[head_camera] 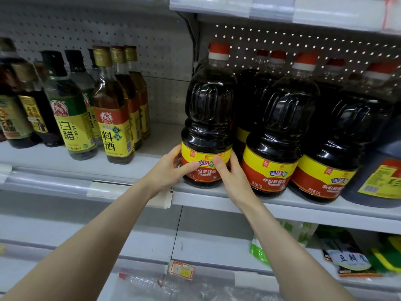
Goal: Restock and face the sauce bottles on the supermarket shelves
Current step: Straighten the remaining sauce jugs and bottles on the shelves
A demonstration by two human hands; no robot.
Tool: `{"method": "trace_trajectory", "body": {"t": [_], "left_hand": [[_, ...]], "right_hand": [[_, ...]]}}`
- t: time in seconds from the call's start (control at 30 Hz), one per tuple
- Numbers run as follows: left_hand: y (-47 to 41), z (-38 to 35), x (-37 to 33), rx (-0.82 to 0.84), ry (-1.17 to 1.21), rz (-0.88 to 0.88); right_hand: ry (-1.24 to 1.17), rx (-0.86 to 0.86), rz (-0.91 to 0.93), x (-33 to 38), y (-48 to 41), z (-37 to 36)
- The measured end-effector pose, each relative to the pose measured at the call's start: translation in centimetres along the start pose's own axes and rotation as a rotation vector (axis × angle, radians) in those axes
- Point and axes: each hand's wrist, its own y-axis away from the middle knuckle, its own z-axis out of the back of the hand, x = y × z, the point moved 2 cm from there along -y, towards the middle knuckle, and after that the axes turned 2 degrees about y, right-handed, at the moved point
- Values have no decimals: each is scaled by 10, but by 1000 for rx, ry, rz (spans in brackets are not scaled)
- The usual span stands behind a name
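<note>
Dark brown under a red cap, the soy sauce bottle [208, 109] stands upright in the middle of the frame. It is at the front lip of the shelf [160, 137], first in a row of like bottles running off to the right. The left grip [168, 168] wraps the left side of its yellow and red label with the thumb laid across the front. The right grip [233, 177] curls round the right side, its thumb also on the label. So both are grasping the bottle low down, near its base.

This looks like the facing step, and the risks follow from that low hold. The bottle is tall and full, and its weight sits well above the fingers. If it is tugged forward it could lean outward, and its base is already close to the edge. The label is probably slick, so a twist may slide the fingers rather than turn the bottle.

The neighbour bottle [280, 131] stands just beside it, with the right fingers in the narrow space between. A wide turn or a push to the right could knock that one and rock the row. The slim cooking wine bottle [112, 118], left of centre, stands well apart and seems out of danger
</note>
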Motion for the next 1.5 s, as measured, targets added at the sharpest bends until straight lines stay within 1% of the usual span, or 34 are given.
{"method": "trace_trajectory", "body": {"t": [0.07, 0.23, 0.3, 0.4, 0.5, 0.67, 0.73, 0.83, 0.93, 1.1, 1.2, 1.5], "left_hand": [[4, -1, -2, -77, -15, 12], [27, -8, -6, -388, -132, 40], [39, -17, -6, -455, -129, 30], [49, -38, -8, -491, -128, -6], [53, -67, -14, -475, -156, -45], [49, -112, -18, -350, -161, -63], [42, -124, -17, -309, -162, -44], [28, -141, -18, -242, -196, -38], [12, -151, -21, -171, -167, -54], [-6, -143, -9, -187, -199, -8], [-5, -142, -4, -203, -191, -4], [-7, -144, 1, -194, -126, -57]], "right_hand": [[10, -13, -21, 6, 5, 0], [33, -70, -39, 23, 35, 11], [17, -130, -41, 24, 50, 23], [-42, -259, -70, 22, 69, 45], [-21, -354, -80, 18, 87, 72], [58, -428, -85, 16, 103, 110], [54, -395, -87, 14, 101, 120], [19, -261, -81, 13, 89, 128], [5, -152, -52, 7, 71, 130], [65, -84, -16, -13, 51, 135], [82, -67, 13, -21, 51, 138], [42, -116, 54, -30, 48, 139]]}}
